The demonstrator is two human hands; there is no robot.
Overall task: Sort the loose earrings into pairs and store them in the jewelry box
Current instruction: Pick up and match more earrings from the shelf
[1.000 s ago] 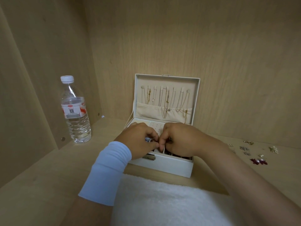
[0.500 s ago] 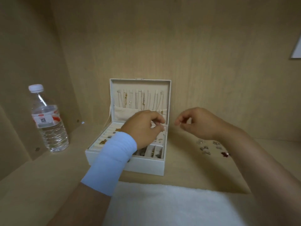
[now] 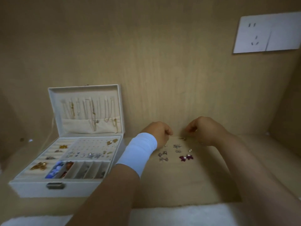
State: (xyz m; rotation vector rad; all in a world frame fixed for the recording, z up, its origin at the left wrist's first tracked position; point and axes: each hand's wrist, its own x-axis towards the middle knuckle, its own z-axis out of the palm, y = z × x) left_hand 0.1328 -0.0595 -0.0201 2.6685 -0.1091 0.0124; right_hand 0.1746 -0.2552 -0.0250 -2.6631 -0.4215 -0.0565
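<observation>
- Where the white rectangular jewelry box [image 3: 32, 188] sits on the wooden shelf, its long side runs across the shelf. Its metal latch [image 3: 55, 185] faces the person, and its lid [image 3: 84, 88] stands upright at the far side.
- One box; thin chains [image 3: 92, 111] hang inside the lid, too blurred to count.
- The loose earrings [image 3: 176, 146] lie scattered flat on the shelf just right of the box. Two are dark red [image 3: 185, 157]. Of the small silver ones I make out at least six, but the blur stops an exact count, and I cannot tell which way any of them points.
- The left hand [image 3: 160, 132], with a white wristband [image 3: 138, 152] on its forearm, is right of the box at the near edge of the earrings. Its fingers are curled down toward the shelf; I cannot tell whether they hold anything.
- The right hand [image 3: 205, 130] is further right of the box, beyond the earrings, with its fingers curled and its thumb and fingertips drawn together. One small silver earring [image 3: 183, 138] lies just below them; I cannot tell whether the hand pinches anything.
- In front of the box lies a white fluffy cloth [image 3: 162, 216]; high up and far right of it is a white wall socket [image 3: 254, 33].
</observation>
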